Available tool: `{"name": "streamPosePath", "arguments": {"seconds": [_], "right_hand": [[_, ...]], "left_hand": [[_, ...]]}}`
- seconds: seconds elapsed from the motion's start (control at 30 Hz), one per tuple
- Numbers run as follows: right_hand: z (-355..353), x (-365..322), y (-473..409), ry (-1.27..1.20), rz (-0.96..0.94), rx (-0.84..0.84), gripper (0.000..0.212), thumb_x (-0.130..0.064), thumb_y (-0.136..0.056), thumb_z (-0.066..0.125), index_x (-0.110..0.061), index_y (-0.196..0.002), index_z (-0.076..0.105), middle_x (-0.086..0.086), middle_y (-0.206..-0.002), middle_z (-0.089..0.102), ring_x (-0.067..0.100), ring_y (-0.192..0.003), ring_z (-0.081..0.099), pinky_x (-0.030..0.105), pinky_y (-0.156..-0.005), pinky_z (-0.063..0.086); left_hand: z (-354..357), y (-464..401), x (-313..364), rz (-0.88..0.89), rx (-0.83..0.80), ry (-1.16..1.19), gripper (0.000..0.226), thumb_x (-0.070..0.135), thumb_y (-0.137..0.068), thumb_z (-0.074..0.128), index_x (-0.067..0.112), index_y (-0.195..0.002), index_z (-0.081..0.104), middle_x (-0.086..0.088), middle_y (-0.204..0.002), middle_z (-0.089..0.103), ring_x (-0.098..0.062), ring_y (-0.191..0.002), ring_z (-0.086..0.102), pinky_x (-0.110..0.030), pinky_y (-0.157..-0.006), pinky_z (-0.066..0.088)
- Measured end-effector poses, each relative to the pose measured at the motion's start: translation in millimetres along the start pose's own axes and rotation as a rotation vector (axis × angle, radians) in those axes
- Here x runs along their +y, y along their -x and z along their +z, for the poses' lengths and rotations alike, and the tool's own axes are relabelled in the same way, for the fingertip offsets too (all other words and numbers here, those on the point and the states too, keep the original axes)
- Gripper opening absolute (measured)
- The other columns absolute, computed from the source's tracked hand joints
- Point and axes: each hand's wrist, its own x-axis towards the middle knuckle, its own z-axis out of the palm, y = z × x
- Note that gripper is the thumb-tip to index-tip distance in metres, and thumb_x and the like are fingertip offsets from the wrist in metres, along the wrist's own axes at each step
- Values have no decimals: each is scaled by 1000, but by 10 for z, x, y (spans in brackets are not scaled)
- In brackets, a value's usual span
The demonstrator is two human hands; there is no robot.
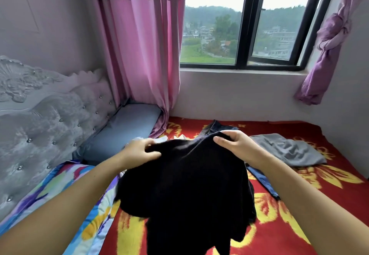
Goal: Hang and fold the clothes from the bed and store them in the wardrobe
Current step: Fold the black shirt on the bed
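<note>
Basically both hands — left hand (140,150), right hand (234,143) — pinched the black garment (185,184) aloft; uneven grip risked a crooked fold.

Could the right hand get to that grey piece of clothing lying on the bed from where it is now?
Probably yes. The grey garment lies spread on the red blanket just beyond the right hand, with nothing between them. But that hand now grips the black garment, so it would need to let go first.
</note>
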Motion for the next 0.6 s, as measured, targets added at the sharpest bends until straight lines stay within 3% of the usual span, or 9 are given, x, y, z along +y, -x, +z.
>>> {"name": "streamPosePath", "arguments": {"seconds": [0.1,0.2,0.27,0.33,0.37,0.4,0.5,0.6], "right_hand": [[70,-330,14,160,-27,-203,14,-30,-95,61,-25,-92,74,2,-89,75,16,-81,71,28,-76,56],[189,-585,29,306,-86,-341,19,-31,-94,62,-33,-78,72,-13,-73,69,-4,-66,62,14,-65,48],[197,-667,15,350,-99,-344,17,-31,-93,64,-27,-79,72,-7,-72,66,1,-65,59,19,-65,47],[105,-665,6,300,-83,-324,11,-29,-91,67,-24,-81,71,-5,-74,65,6,-68,60,23,-67,48],[32,-616,14,279,-47,-315,9,-30,-89,69,-22,-84,70,-3,-76,65,7,-70,60,25,-68,48],[-42,-554,34,291,10,-322,13,-33,-88,70,-20,-86,69,-3,-76,64,9,-71,59,27,-68,47],[-245,-207,146,568,292,-440,32,-47,-83,71,-16,-90,69,-6,-84,69,12,-77,66,27,-76,49],[-420,46,253,809,414,-409,29,-53,-82,68,-24,-77,64,-11,-77,66,5,-68,62,20,-64,44]], "left_hand": [[97,128,445,228,-207,116,36,35,-82,75,40,-107,50,16,-111,55,1,-109,53,-7,-93,37],[196,140,919,375,-242,368,52,24,-84,75,45,-121,46,23,-116,56,8,-113,51,-11,-97,39],[198,98,1102,454,-217,373,30,20,-84,74,31,-107,58,19,-96,61,2,-91,58,-17,-81,46],[156,50,1136,455,-241,360,10,16,-86,71,22,-84,64,13,-72,54,-3,-67,51,-19,-64,41],[138,18,1098,442,-254,367,19,15,-87,70,26,-73,63,15,-64,49,-2,-60,45,-17,-58,37],[94,11,1051,416,-269,391,22,16,-86,70,26,-68,65,16,-61,47,-1,-58,43,-16,-56,35],[-153,-26,849,308,-243,539,6,19,-77,71,14,-79,73,5,-68,59,-7,-65,53,-19,-62,43],[-434,-50,628,291,-243,457,15,20,-76,70,23,-62,69,15,-55,52,3,-51,47,-11,-50,38]]}}
